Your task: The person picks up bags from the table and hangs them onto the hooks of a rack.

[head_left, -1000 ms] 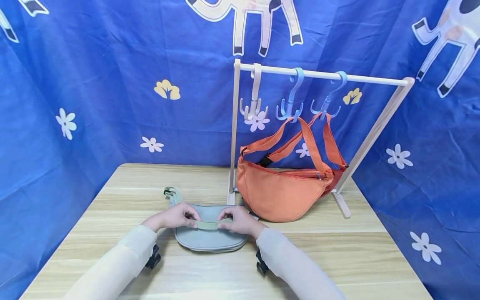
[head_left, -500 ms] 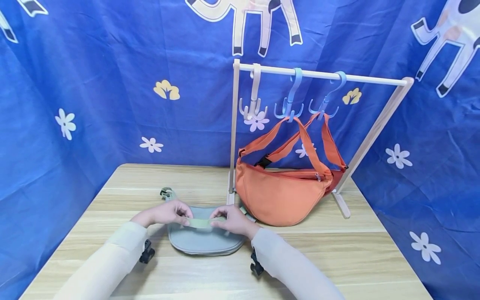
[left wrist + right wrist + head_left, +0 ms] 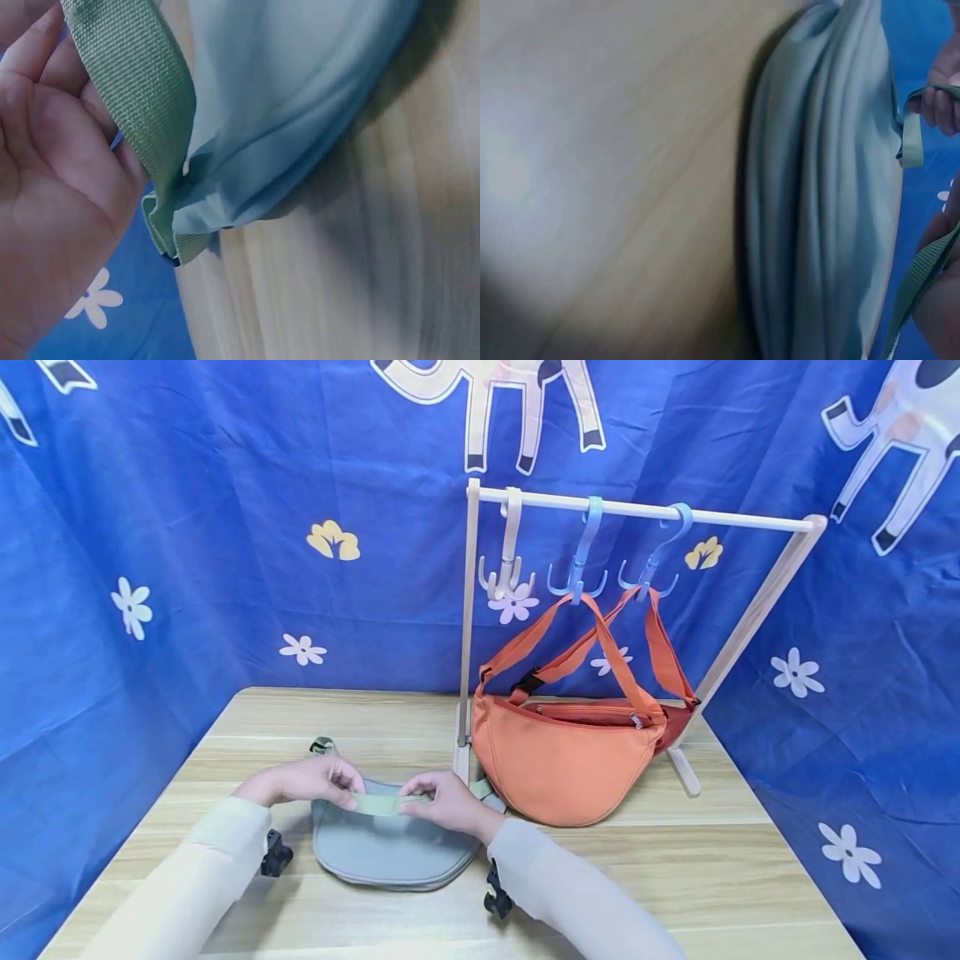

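Observation:
In the head view a grey-blue crossbody bag (image 3: 390, 852) lies on the table with its curved edge toward me. My left hand (image 3: 311, 782) and right hand (image 3: 450, 806) pinch its pale green strap (image 3: 377, 805), a short stretch of it pulled taut between them above the bag. The left wrist view shows the woven strap (image 3: 139, 90) running past the left palm (image 3: 60, 165) down to the bag's corner (image 3: 217, 199). In the right wrist view the bag's folded side (image 3: 817, 187) stands beside the hand, and part of the strap (image 3: 922, 270) crosses the fingers.
A rack (image 3: 645, 510) at the back right carries one white hook (image 3: 510, 543) and two blue hooks (image 3: 581, 547). An orange bag (image 3: 566, 768) hangs from the middle hook, with a darker red-orange bag (image 3: 678, 727) behind it. Wooden tabletop (image 3: 660, 877) extends around.
Both hands have moved left and slightly toward me, still gripping the strap, and the grey-blue bag has slid along with them. The hanging orange bag has shifted slightly forward, showing more of its top.

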The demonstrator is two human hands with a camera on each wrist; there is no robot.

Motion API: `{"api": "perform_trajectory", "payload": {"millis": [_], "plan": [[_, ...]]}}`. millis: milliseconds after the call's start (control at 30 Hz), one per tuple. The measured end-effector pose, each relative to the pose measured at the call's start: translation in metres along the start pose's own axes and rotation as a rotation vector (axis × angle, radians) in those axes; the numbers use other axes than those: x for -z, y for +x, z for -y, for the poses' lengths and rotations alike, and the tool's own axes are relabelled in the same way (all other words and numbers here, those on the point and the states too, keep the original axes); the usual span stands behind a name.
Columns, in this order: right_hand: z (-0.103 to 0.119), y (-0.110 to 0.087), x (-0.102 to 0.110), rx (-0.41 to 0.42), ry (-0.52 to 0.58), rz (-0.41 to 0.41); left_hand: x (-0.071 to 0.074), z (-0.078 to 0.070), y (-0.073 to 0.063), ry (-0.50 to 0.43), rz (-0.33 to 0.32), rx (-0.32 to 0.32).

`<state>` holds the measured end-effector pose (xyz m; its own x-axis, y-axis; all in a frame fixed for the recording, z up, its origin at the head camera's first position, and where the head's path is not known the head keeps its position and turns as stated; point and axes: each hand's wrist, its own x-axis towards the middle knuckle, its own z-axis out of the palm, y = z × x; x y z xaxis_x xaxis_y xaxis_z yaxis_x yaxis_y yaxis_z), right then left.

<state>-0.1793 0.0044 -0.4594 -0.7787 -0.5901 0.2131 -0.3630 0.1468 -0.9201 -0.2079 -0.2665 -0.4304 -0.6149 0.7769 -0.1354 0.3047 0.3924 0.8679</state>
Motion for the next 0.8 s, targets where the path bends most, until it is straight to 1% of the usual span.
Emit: {"api": "perform_trajectory", "payload": {"millis": [133,267,433,533,633,733,800], "plan": [[0.008,0.002,-0.004,-0.038,0.050,-0.016,0.005,-0.001,-0.004,-0.007,0.000,-0.006],[0.014,0.005,-0.008,-0.085,0.094,-0.031,0.010,-0.004,-0.008,-0.025,-0.021,0.001],[0.021,0.011,-0.010,-0.105,0.105,-0.025,0.014,-0.009,-0.012,-0.067,-0.048,-0.009],[0.026,0.013,-0.010,-0.109,0.097,-0.023,0.015,-0.011,-0.013,-0.090,-0.066,-0.003],[0.031,0.017,-0.009,-0.092,0.053,-0.041,0.017,-0.013,-0.014,-0.099,-0.092,0.000],[0.037,0.019,-0.005,-0.072,0.010,-0.054,0.019,-0.016,-0.014,-0.079,-0.123,0.003],[0.041,0.021,-0.002,-0.075,0.020,-0.050,0.020,-0.020,-0.013,-0.069,-0.144,0.004]]}}
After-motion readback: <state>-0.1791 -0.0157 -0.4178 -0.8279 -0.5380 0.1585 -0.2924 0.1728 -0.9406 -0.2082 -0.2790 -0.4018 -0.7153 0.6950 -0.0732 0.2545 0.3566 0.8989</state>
